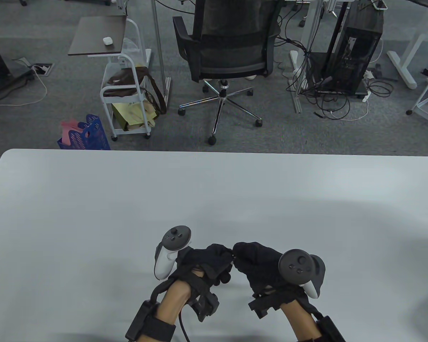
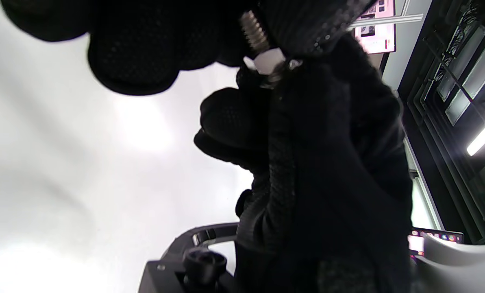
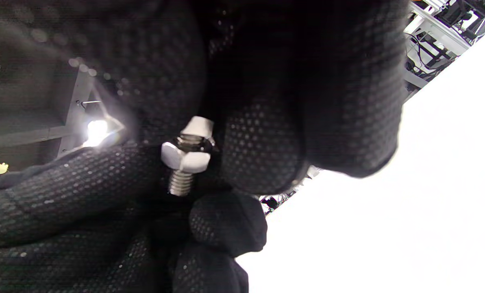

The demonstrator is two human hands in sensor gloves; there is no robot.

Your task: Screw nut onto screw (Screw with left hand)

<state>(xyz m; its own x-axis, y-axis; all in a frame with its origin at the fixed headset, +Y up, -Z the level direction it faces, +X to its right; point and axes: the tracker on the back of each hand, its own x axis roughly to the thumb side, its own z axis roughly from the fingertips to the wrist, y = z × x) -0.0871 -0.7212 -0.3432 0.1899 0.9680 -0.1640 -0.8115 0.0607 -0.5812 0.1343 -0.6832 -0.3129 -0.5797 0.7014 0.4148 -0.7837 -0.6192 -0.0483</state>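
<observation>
Both gloved hands meet fingertip to fingertip low over the white table (image 1: 92,213), near its front edge. A steel screw (image 2: 252,30) with a pale hex nut (image 2: 266,63) threaded on it sits between them. My left hand (image 1: 224,254) pinches the bare threaded end of the screw (image 3: 180,184). My right hand (image 1: 240,252) pinches the end carrying the nut (image 3: 185,156). Bare thread shows between the nut and the left fingers. In the table view the gloves hide both parts.
Beyond the table's far edge stand an office chair (image 1: 228,53), a white trolley (image 1: 128,92) holding bags, and a blue basket (image 1: 85,133). A computer tower (image 1: 356,53) with tangled cables stands at the back right.
</observation>
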